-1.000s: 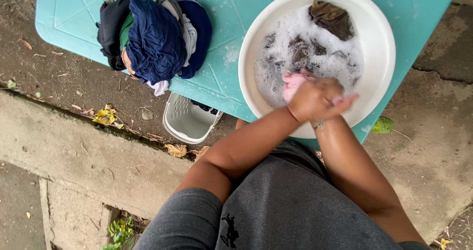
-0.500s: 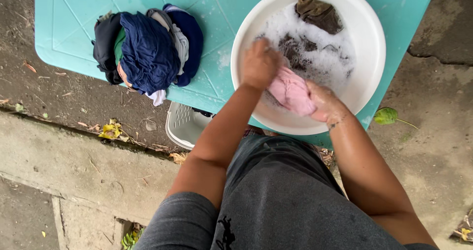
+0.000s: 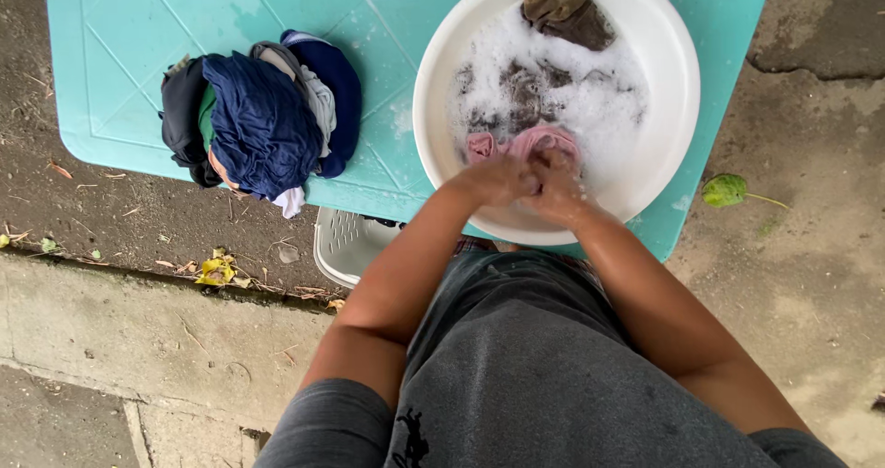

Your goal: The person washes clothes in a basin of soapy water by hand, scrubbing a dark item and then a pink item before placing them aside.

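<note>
A white round basin point(image 3: 678, 90) full of soapy water stands on a turquoise plastic table point(image 3: 277, 7). My left hand point(image 3: 498, 180) and my right hand point(image 3: 556, 187) are pressed together at the basin's near side, both gripping a wet pink cloth point(image 3: 530, 142) bunched just beyond my knuckles. Dark garments point(image 3: 521, 85) lie half sunk in the foam. At the basin's far edge, a brown cloth point(image 3: 564, 16) pokes out of the suds.
A heap of dark blue, black and grey clothes point(image 3: 258, 118) lies on the table's left part. A white laundry basket point(image 3: 346, 245) sits under the table edge. A green leaf point(image 3: 725, 189) lies on the concrete at right. Dry leaves point(image 3: 217, 270) line the kerb.
My hands were apart with the pink cloth stretched between them; now they are drawn together at the near side with the cloth bunched. The view has shifted slightly.
</note>
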